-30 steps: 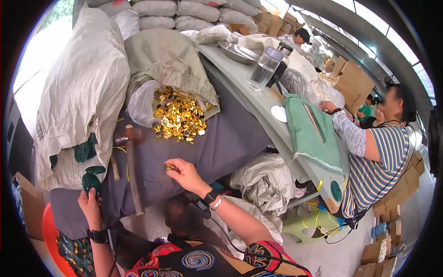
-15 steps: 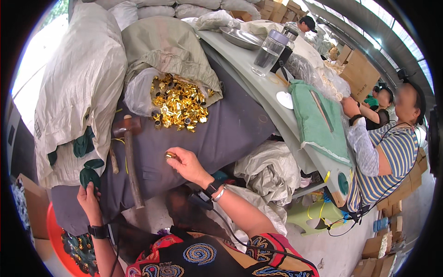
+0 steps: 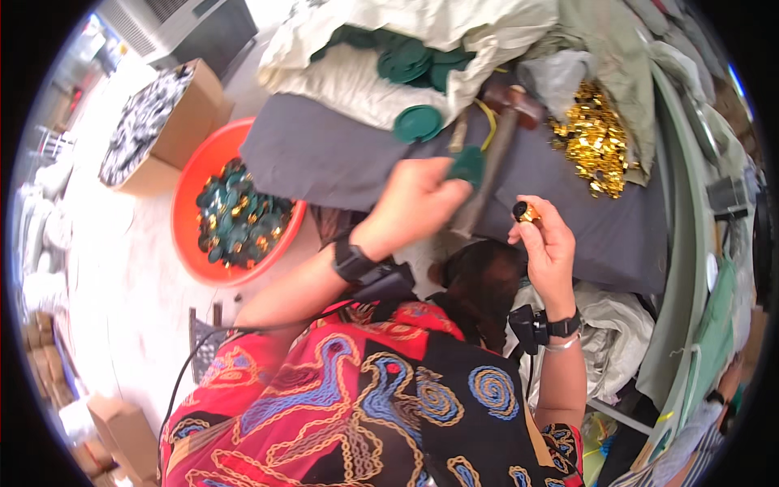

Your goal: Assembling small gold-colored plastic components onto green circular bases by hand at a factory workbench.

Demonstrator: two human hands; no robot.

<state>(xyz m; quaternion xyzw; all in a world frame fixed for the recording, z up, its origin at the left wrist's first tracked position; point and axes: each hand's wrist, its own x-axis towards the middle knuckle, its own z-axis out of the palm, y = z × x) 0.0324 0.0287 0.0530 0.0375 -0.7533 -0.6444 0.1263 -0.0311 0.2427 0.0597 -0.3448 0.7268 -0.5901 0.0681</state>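
My left hand [image 3: 410, 207], somewhat blurred, pinches a flat dark green disc [image 3: 468, 166] out over the grey cloth [image 3: 341, 154]. Beside it on the right, my right hand [image 3: 552, 239] grips a small gold cap [image 3: 526, 213] between thumb and fingers, its black end turned toward the disc. A short gap separates disc and cap. Another green disc [image 3: 418, 123] lies at the mouth of the white woven sack [image 3: 365, 89], and more discs show inside. Shiny gold caps [image 3: 596, 146] spill from a bag on the far right of the cloth.
A wooden-handled hammer [image 3: 513, 105] lies on the cloth behind my hands. On the floor at left stands an orange basin [image 3: 185, 231] holding green and gold pieces. A cardboard box [image 3: 174, 134] of dark and white items sits behind it. A green table [image 3: 669, 341] runs along the right.
The view has swung left and down. My left hand has brought a green disc from beside the sack toward my right hand, which still holds the gold cap.
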